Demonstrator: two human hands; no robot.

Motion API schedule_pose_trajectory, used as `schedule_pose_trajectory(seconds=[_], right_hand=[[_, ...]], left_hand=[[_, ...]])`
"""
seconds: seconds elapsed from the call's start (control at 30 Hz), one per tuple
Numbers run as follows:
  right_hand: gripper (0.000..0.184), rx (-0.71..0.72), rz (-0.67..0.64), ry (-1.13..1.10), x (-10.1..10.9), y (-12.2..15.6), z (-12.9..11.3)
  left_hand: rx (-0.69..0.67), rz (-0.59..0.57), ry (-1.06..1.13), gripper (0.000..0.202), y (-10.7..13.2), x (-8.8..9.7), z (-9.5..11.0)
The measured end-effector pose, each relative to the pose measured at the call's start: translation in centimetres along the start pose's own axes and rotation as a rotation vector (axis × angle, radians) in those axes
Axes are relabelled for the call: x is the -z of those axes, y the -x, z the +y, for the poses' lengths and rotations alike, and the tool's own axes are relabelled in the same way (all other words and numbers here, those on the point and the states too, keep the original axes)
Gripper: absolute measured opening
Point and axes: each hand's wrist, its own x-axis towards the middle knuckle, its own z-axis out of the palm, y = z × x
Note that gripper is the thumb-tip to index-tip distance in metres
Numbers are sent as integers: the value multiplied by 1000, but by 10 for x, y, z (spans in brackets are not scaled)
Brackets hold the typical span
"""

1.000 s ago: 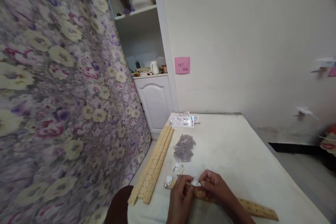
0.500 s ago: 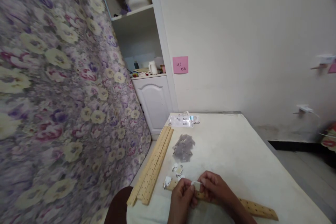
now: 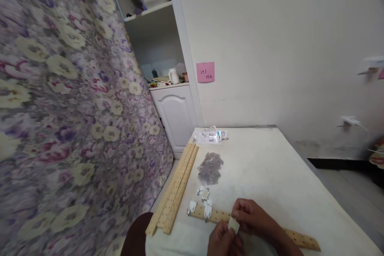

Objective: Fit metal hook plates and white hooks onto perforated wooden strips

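A floral curtain fills the left. On the bench, two holed wooden strips lie along the left edge, with loose white hooks and clear packets beside them. A third strip at the front carries two mounted hooks at its left end. The rest looks bare, so most seems undone. Over it, the left hand and right hand pinch a small white piece together.

A floral purple curtain fills the left of a daylit room beside a plain cream wall bearing a pink sticky note. A white cupboard with an open shelf stands in the corner behind the white table, grey floor at right.
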Motion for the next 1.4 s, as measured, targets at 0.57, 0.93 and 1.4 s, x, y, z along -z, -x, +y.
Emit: schedule_pose_trajectory(seconds=[0.57, 0.93, 1.4], right_hand=[[19, -74, -68, 125, -9, 10, -13], [17, 2, -28, 244, -3, 11, -15], [22, -8, 10, 149, -20, 0, -5]], left_hand=[[3, 91, 243, 55, 1, 12, -8], [-86, 140, 101, 52, -1, 16, -1], [12, 85, 42, 55, 5, 13, 7]])
